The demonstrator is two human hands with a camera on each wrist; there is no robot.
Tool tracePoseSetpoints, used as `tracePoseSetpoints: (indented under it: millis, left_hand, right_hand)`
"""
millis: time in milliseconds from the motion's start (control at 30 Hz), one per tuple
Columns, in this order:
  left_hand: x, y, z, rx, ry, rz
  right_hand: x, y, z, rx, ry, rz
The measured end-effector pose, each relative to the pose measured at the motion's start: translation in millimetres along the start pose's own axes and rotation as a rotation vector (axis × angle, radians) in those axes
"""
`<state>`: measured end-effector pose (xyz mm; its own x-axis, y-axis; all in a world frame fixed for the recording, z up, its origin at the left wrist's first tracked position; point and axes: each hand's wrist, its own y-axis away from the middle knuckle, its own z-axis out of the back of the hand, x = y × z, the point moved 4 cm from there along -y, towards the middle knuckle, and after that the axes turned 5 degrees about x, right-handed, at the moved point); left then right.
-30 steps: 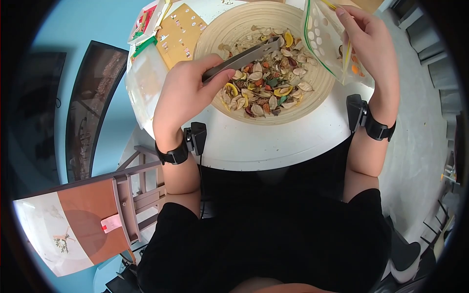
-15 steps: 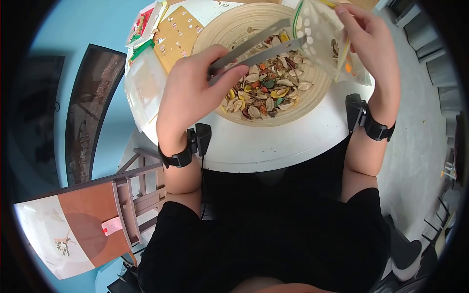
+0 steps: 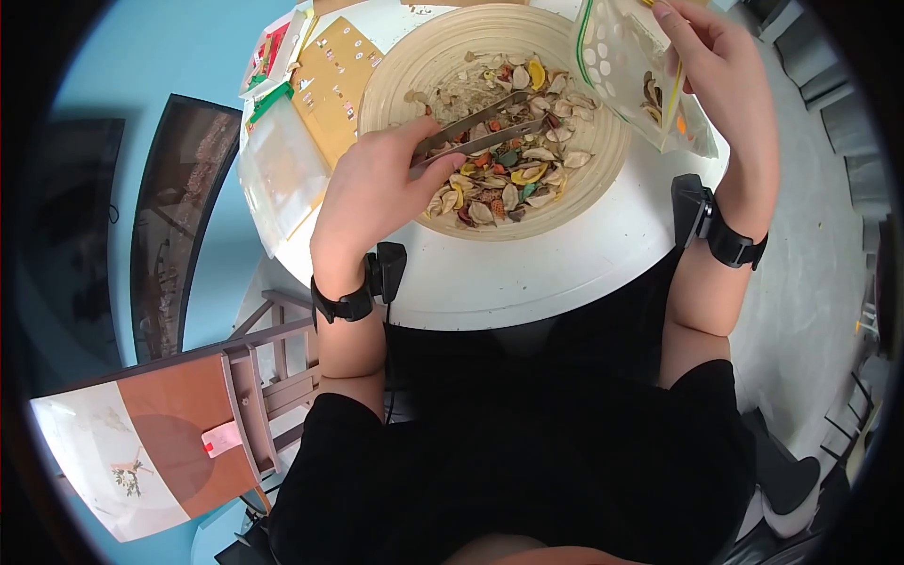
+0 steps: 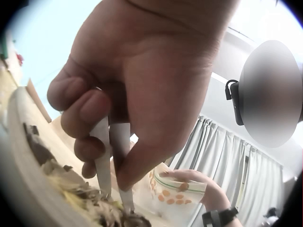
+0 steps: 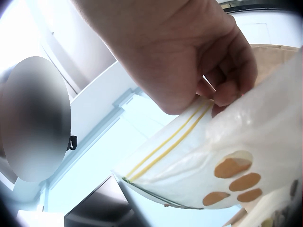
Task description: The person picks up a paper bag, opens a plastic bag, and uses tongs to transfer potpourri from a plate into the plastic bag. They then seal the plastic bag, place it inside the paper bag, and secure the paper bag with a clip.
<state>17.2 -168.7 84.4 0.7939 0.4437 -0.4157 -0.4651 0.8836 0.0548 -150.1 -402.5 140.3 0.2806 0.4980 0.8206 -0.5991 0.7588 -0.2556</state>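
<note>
My left hand (image 3: 372,193) grips metal tongs (image 3: 485,137) between thumb and fingers; their tips are down among dried petals and pods (image 3: 508,193) in a round wooden bowl (image 3: 395,71). The left wrist view shows the two tong arms (image 4: 104,163) slightly apart, reaching into the dried pieces. My right hand (image 3: 725,80) pinches the top edge of a clear zip bag (image 3: 617,56) over the bowl's right side. Dried pieces lie inside the bag. In the right wrist view the thumb and fingers (image 5: 227,80) hold the bag's yellow-striped edge (image 5: 165,146).
Left of the bowl on the white table (image 3: 527,297) lie a brown sheet with small stickers (image 3: 334,85), a clear plastic pouch (image 3: 282,165) and a box with red contents (image 3: 273,52). A wooden chair (image 3: 259,405) stands at the lower left.
The tongs first opened and rose toward the bag's mouth, then came back down left into the dried pieces, their arms still apart. My right hand keeps hold of the bag.
</note>
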Motion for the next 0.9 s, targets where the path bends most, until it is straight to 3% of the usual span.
tracePoseSetpoints:
  millis: [33, 133, 267, 567, 900]
  left_hand:
    - [0.0, 0.9, -0.4, -0.013, -0.005, -0.005]
    - [-1.7, 0.7, 1.2, -0.014, -0.046, -0.015]
    - [-1.9, -1.4, 1.7, -0.01, -0.065, -0.014]
    - [-2.1, 1.8, 16.9, -0.169, 0.183, -0.057]
    - [-30.6, 1.9, 22.8, -0.225, 0.323, -0.181]
  right_hand:
    - [-1.7, -2.4, 0.1, 0.037, -0.047, -0.077]
    - [-7.5, 3.2, 1.0, 0.026, -0.011, 0.089]
    - [-9.2, 0.5, -0.2, 0.018, -0.061, 0.037]
    - [-2.9, 6.1, -9.1, -0.062, 0.011, 0.109]
    - [-6.6, -3.9, -11.4, 0.118, 0.041, 0.044]
